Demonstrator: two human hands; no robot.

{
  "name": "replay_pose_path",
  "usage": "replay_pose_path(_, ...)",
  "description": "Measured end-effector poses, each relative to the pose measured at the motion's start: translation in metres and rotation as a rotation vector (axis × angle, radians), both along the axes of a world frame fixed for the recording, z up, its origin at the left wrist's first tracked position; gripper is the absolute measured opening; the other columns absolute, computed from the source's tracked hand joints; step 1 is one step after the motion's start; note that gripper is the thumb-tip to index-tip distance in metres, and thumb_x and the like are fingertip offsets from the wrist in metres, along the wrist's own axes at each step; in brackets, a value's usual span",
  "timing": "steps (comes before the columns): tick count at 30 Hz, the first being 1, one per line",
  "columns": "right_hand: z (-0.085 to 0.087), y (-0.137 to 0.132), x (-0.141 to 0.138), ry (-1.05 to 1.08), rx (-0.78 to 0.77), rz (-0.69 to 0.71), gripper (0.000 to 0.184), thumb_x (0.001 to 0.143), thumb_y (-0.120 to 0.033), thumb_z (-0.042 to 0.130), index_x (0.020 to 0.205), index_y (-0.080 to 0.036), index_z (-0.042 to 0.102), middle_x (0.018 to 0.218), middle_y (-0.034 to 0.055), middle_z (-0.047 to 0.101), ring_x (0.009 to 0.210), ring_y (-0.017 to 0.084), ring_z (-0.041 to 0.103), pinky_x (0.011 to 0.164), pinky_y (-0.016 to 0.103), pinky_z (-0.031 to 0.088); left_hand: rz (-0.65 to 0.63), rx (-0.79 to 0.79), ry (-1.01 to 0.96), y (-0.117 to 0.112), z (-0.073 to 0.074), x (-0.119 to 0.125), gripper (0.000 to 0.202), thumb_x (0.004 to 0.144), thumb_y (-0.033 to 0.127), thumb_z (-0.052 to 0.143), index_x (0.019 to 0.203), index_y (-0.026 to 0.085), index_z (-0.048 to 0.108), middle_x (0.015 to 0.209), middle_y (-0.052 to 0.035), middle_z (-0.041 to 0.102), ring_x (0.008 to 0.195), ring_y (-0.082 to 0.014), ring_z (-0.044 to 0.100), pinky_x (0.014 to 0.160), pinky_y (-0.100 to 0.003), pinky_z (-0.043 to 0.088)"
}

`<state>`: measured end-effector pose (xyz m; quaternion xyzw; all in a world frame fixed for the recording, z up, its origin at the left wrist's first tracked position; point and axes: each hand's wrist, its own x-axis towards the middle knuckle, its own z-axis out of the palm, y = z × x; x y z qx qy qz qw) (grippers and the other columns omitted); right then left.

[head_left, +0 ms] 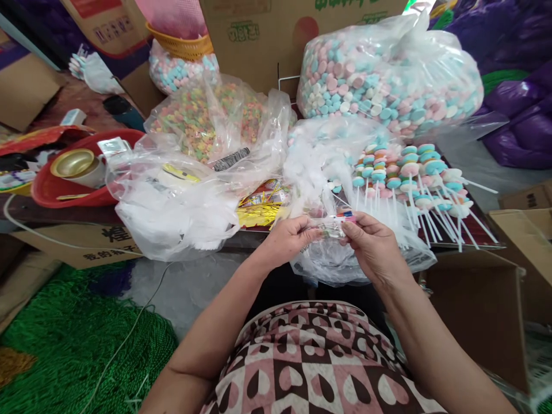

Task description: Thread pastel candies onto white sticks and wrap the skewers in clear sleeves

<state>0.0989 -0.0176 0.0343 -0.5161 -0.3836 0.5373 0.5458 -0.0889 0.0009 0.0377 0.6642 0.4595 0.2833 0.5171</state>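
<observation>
Both hands meet above the table's front edge around a small clear plastic packet (333,229) with pink and blue print along its top. The thumb and fingers of my left hand (290,240) pinch its left side. On the packet's right side, my right hand (376,244) is closed the same way. What lies inside the packet is too small to make out. Just to the right, marshmallow skewers (411,169) on white sticks lie in a heap. Crumpled clear plastic bags (319,167) lie behind and under my hands. Gold-coloured wrappers (261,204) are left of them.
A big bag of pastel marshmallows (383,80) stands at the back right. An open bag of small colourful gummies (211,115) sits at the back left, near a red basin (56,187). Green stringy material (103,333) covers the floor at left; an open cardboard box (474,310) stands at right.
</observation>
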Motion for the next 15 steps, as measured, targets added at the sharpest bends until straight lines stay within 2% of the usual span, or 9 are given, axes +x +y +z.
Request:
replay_pose_path(4,-0.006,0.001,-0.004,0.047,-0.034,-0.076,0.033,0.062,-0.045,0.084,0.067,-0.019,0.065,0.054,-0.0042,0.054,0.043,0.007,0.042,0.04,0.022,0.034,-0.024,0.026,0.042,0.0,0.005,-0.001,0.043,0.092,0.053,0.046,0.073,0.017,0.059,0.061,0.0044,0.043,0.061,-0.0104,0.038,0.059,-0.024,0.029)
replay_pose_path(7,-0.01,0.001,-0.004,0.017,-0.031,-0.084,0.041,0.064,-0.052,0.082,0.057,-0.02,0.057,0.046,-0.0062,0.045,0.04,0.007,0.036,0.039,0.022,0.03,-0.045,-0.015,0.02,-0.001,0.008,0.001,0.043,0.092,0.055,0.045,0.078,0.017,0.059,0.065,0.0038,0.047,0.063,-0.0108,0.04,0.06,-0.024,0.03)
replay_pose_path(10,-0.012,0.001,-0.003,-0.066,0.002,-0.108,0.049,0.068,-0.058,0.077,0.053,-0.021,0.049,0.046,-0.0063,0.042,0.041,0.008,0.034,0.04,0.022,0.03,-0.065,-0.107,-0.07,-0.002,0.007,0.003,0.04,0.088,0.058,0.053,0.087,0.018,0.058,0.068,0.0041,0.051,0.061,-0.0104,0.04,0.057,-0.023,0.029)
replay_pose_path(15,-0.007,-0.002,0.0,-0.267,0.068,-0.156,0.056,0.078,-0.063,0.066,0.048,-0.023,0.039,0.043,-0.0055,0.035,0.042,0.01,0.032,0.041,0.025,0.027,-0.047,-0.028,-0.002,-0.001,0.001,0.006,0.05,0.088,0.059,0.049,0.059,0.019,0.049,0.055,0.0036,0.037,0.056,-0.0111,0.031,0.054,-0.026,0.024)
